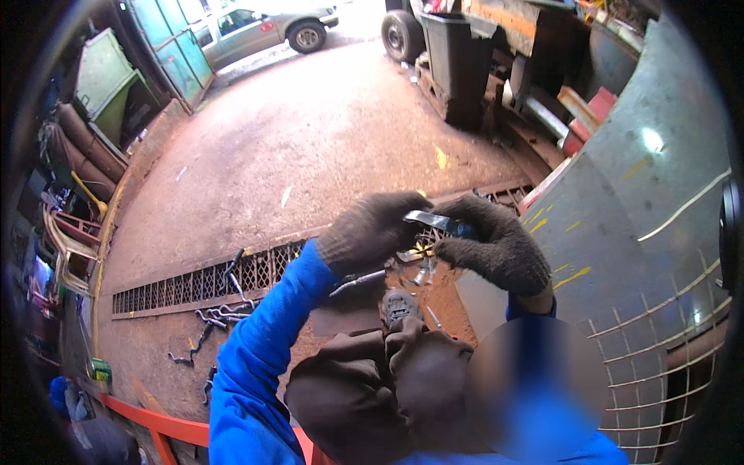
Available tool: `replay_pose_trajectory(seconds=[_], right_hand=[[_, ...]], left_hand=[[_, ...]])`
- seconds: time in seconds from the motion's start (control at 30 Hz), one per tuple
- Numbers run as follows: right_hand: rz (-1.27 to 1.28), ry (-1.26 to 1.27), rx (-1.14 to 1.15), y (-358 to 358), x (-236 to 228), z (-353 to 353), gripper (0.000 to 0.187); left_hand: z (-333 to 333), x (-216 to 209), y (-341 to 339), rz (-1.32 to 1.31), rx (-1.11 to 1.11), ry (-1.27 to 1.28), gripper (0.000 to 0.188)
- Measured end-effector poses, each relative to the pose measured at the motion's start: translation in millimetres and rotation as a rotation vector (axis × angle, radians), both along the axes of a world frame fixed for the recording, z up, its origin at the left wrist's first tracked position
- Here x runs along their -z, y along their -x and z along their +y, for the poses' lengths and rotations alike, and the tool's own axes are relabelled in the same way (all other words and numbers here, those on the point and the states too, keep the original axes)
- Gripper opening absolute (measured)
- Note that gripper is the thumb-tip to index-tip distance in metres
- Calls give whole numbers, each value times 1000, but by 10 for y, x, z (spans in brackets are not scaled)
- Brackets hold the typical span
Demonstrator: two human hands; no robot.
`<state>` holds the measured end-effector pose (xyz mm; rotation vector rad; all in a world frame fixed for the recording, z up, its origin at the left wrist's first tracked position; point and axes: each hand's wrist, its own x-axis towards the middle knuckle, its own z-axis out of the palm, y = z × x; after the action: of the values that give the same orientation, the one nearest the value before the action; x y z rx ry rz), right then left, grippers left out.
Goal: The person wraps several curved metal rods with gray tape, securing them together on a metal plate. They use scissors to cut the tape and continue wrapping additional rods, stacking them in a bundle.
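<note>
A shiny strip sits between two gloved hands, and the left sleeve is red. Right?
No: the head view shows the left sleeve is blue, not red. The shiny strip is between the left hand and right hand, as stated.

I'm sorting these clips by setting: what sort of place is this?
Probably a workshop for metal or vehicle work, though I can't be sure: bent metal pieces lie beside a long floor grate, and a pickup stands beyond the green door.
</note>
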<state>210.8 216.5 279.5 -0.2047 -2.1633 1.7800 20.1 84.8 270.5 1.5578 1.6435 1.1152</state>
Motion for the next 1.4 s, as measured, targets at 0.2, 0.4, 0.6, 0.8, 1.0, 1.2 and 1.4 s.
replay_pose_trajectory(seconds=[0.2, 0.4, 0.6, 0.8, 1.0, 1.2, 1.4], right_hand=[[326, -629, 736, -306, -280, 804, 28], [175, -612, 751, 412, -371, 1248, 48], [-273, -1079, 638, 1151, -165, 2270, 38], [-362, -1210, 981, 1025, -745, 2832, 60], [-631, -1438, 655, 1148, -797, 2543, 54], [59, -1154, -281, 1343, -1203, 241, 113], [217, -223, -554, 1207, -1279, -421, 33]], left_hand=[[-776, -691, 175, -584, -303, 79, 22], [-2078, -734, 866, -771, -338, -165, 26], [-3031, -905, 1375, -507, -850, -312, 29], [-3942, -1014, 1275, -281, -953, 147, 30], [-3643, -1501, 849, 64, -1051, 374, 40], [-1841, -1642, 292, 208, -774, 236, 50], [-1196, -1751, -87, -52, -610, 83, 57]])
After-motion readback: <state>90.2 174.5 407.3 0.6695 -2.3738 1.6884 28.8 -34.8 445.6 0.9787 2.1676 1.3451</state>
